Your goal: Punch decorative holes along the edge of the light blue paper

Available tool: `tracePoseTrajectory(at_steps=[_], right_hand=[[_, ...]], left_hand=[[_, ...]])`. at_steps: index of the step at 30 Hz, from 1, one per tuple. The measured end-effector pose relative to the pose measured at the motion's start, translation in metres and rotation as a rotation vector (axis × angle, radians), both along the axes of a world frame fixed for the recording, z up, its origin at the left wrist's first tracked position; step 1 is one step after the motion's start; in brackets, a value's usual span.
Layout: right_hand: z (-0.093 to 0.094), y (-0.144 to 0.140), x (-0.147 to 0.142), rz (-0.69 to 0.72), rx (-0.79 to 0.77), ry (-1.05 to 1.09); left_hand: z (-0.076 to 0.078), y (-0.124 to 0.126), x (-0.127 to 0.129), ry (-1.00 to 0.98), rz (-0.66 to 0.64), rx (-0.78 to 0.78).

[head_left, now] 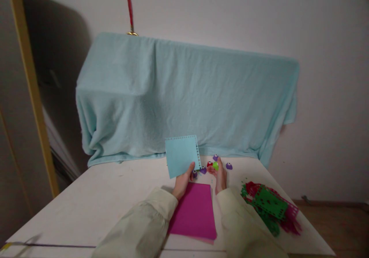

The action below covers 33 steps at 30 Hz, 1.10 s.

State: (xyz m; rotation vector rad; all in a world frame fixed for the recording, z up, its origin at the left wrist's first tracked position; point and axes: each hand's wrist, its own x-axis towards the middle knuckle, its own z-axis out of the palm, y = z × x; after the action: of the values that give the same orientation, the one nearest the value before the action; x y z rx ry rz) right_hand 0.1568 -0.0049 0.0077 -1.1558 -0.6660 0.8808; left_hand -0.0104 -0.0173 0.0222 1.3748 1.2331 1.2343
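Magenta sheets (194,212) lie on the white table (92,192). Beyond, the left hand (182,184) pinches a hole-edged light-blue sheet (181,155); whether the right hand (221,177) grips the lime-green piece (215,165), I cannot tell. A blue cloth (207,96) hangs behind

Magenta stack (193,213): paper, smooth, matt. Beyond the stack, light-blue sheet (181,154): paper, smooth, matt. Farther behind the stack, draped cover (219,92): cloth, matt, napped. Beneath it, tabletop (100,196): smooth, faint sheen; material unclear. Right of the stack, shredded heap (272,202): apparently paper, rough-textured, matt.
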Motion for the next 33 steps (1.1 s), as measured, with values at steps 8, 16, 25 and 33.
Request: tracePoseTrajectory(at_steps=[8,16,25,33], right_hand=[[0.019,-0.014,-0.021,0.26,0.21,-0.11],[0.02,-0.015,-0.022,0.394,0.25,-0.176],[0.021,-0.016,-0.023,0.422,0.228,-0.193],[0.019,-0.014,-0.019,0.367,0.247,-0.247]], left_hand=[[0.0,-0.001,0.0,-0.03,-0.008,0.01],[-0.007,0.005,0.001,0.022,-0.014,-0.061],[-0.01,0.006,0.001,0.015,-0.025,-0.08],[-0.009,0.005,0.002,0.003,-0.02,-0.054]])
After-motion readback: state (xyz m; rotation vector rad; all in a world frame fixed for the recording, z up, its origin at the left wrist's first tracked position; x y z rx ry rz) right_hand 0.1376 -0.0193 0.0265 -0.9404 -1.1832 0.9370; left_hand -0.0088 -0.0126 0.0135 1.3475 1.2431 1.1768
